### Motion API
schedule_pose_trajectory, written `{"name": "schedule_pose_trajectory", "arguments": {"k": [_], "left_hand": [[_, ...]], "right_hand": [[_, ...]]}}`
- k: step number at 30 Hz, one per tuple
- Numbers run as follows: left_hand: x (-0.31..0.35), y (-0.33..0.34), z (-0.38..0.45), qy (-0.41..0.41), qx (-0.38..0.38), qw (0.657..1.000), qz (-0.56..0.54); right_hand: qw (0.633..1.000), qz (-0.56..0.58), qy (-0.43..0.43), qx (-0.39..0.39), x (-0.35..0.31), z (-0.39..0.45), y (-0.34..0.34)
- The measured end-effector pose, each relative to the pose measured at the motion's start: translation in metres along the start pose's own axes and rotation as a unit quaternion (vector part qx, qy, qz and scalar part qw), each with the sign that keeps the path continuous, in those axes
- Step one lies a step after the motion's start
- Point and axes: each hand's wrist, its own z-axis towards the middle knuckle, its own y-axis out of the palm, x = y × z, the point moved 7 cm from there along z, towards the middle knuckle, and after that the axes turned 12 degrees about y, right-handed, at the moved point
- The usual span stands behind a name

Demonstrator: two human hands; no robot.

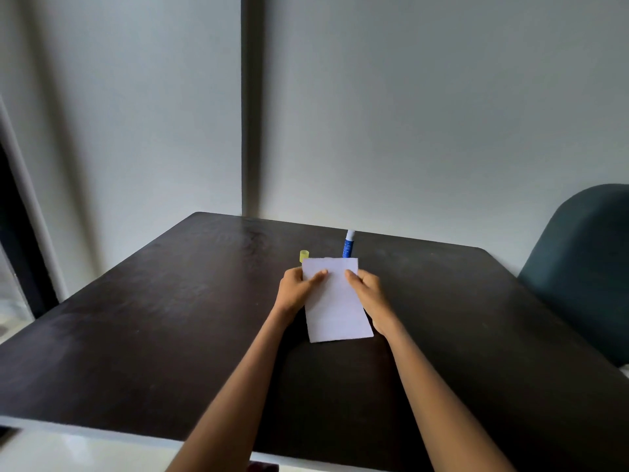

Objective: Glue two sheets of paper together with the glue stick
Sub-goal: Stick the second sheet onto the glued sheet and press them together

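The left hand (296, 288) grips the left edge of a white rectangular sheet of paper (335, 306), its thumb lying across the top face near the far left corner, and the right hand (370, 294) holds the right edge in the same way, thumb on top near the far right corner. Whether this is one sheet or two stacked cannot be told. The paper sits over the middle of a dark brown wooden table (170, 335), its near end tilted slightly to the right. Just beyond its far edge stands a blue glue stick with a white tip (348, 244), uncapped, and to the left of it a small yellow cap (304, 256) on the table. A dark teal chair back (585, 260) rises at the table's right side. A pale grey wall (425, 114) stands behind.
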Motion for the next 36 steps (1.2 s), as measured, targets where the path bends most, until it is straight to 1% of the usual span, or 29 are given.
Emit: {"name": "schedule_pose_trajectory", "arguments": {"k": [3, 5, 7, 9, 11, 14, 15, 17, 18, 19, 21, 22, 23, 24, 26, 27, 29, 31, 34, 36], "left_hand": [[-0.005, 0.001, 0.0, -0.011, -0.01, 1.0, 0.009], [-0.006, 0.002, 0.001, -0.01, -0.021, 1.0, 0.015], [-0.006, 0.002, 0.002, -0.005, -0.018, 1.0, 0.018], [-0.006, 0.001, 0.002, -0.001, -0.006, 1.0, 0.016], [-0.007, -0.002, 0.002, 0.0, 0.013, 1.0, 0.008], [-0.009, -0.007, 0.003, 0.002, 0.047, 0.999, -0.016], [-0.01, -0.009, 0.004, 0.005, 0.06, 0.998, -0.021], [-0.01, -0.011, 0.006, 0.022, 0.07, 0.997, -0.017], [-0.007, -0.01, 0.006, 0.035, 0.057, 0.998, -0.01], [-0.004, -0.007, 0.006, 0.046, 0.036, 0.998, -0.006], [-0.003, 0.003, 0.004, 0.037, -0.023, 0.999, -0.01], [-0.004, 0.007, 0.004, 0.031, -0.044, 0.999, -0.008], [-0.005, 0.007, 0.003, 0.028, -0.049, 0.998, -0.009], [-0.007, 0.007, 0.004, 0.028, -0.04, 0.999, -0.013], [-0.005, 0.0, 0.004, 0.04, 0.0, 0.999, -0.01], [-0.005, -0.004, 0.004, 0.043, 0.023, 0.999, -0.002], [-0.005, -0.011, 0.004, 0.041, 0.064, 0.997, 0.015], [-0.005, -0.012, 0.003, 0.046, 0.082, 0.995, 0.028], [-0.003, -0.012, 0.002, 0.05, 0.095, 0.993, 0.043], [-0.003, -0.015, 0.002, 0.049, 0.109, 0.991, 0.051]], "right_hand": [[0.999, 0.033, 0.007, -0.023, 0.002, 0.0, 0.003], [0.999, 0.045, -0.003, -0.003, 0.001, 0.001, -0.001], [0.998, 0.045, -0.006, 0.033, 0.001, 0.003, -0.007], [0.997, 0.052, 0.015, 0.052, 0.001, 0.002, -0.008], [0.998, 0.046, 0.017, 0.026, -0.003, -0.002, -0.003], [0.999, 0.004, 0.007, -0.047, -0.005, -0.007, 0.007], [0.998, -0.006, 0.006, -0.054, -0.005, -0.008, 0.008], [1.0, -0.011, 0.002, -0.022, -0.006, -0.006, 0.003], [1.0, -0.005, -0.001, 0.009, -0.006, -0.004, -0.001], [0.999, 0.012, -0.001, 0.041, -0.005, -0.002, -0.005], [0.995, 0.048, 0.004, 0.092, -0.002, -0.001, -0.013], [0.992, 0.066, 0.003, 0.106, -0.002, -0.001, -0.016], [0.991, 0.082, 0.004, 0.105, -0.001, -0.001, -0.017], [0.992, 0.093, 0.002, 0.088, -0.001, 0.0, -0.016], [0.997, 0.079, 0.001, 0.016, -0.001, -0.001, -0.006], [0.999, 0.049, -0.001, -0.02, -0.001, 0.0, 0.0], [0.998, -0.009, -0.005, -0.058, 0.0, 0.001, 0.007], [0.998, -0.013, -0.013, -0.06, 0.001, 0.002, 0.008], [0.999, -0.018, -0.036, -0.007, -0.002, 0.001, 0.003], [0.999, -0.013, -0.033, -0.017, -0.004, -0.001, 0.005]]}}
